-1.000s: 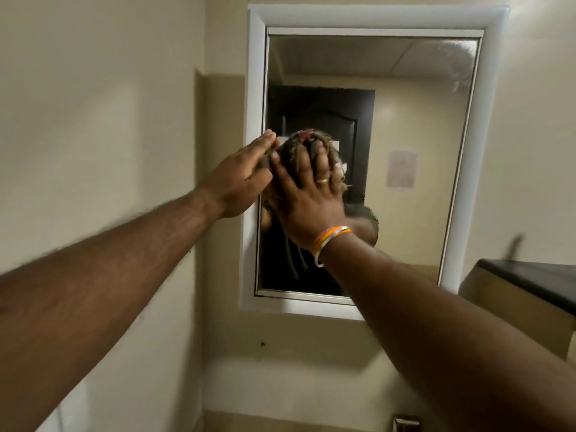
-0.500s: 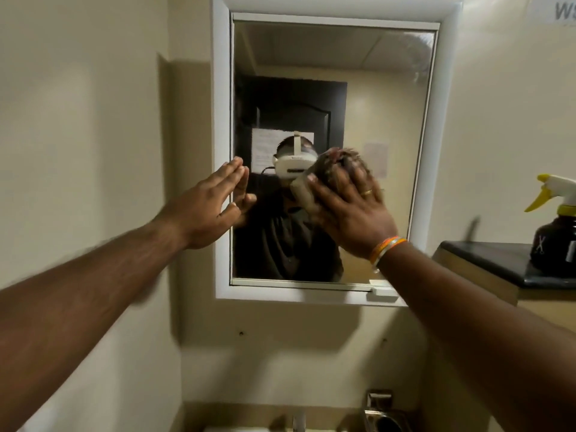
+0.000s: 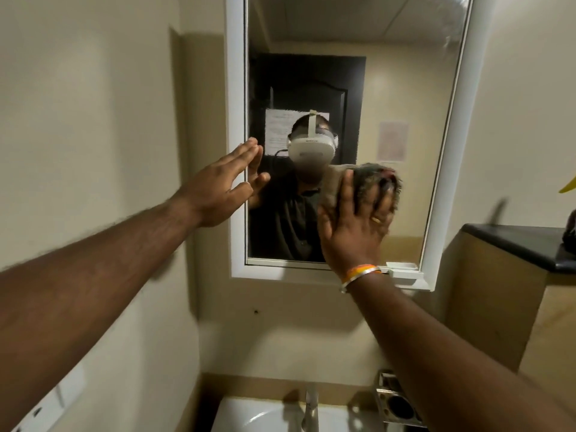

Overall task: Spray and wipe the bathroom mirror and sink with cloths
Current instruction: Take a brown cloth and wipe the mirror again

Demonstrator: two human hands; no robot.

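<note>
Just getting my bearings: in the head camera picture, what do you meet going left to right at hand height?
Bare wall → left hand → mirror → right hand pressing a cloth → dark countertop.

Mirror (image 3: 389, 88) on wall above sink (image 3: 249, 416); counter (image 3: 514, 244) to its right.

Mirror (image 3: 405, 88): white-framed, fixed to the wall above the sink (image 3: 249, 416).
Right hand (image 3: 352, 226): fingers spread, a bunched cloth (image 3: 352, 179) pressed flat on the glass near the lower right corner.
Left hand (image 3: 218, 188): fingers straight, laid against the mirror's left edge.
Tap (image 3: 311, 406): seen at the sink's rear edge.
</note>
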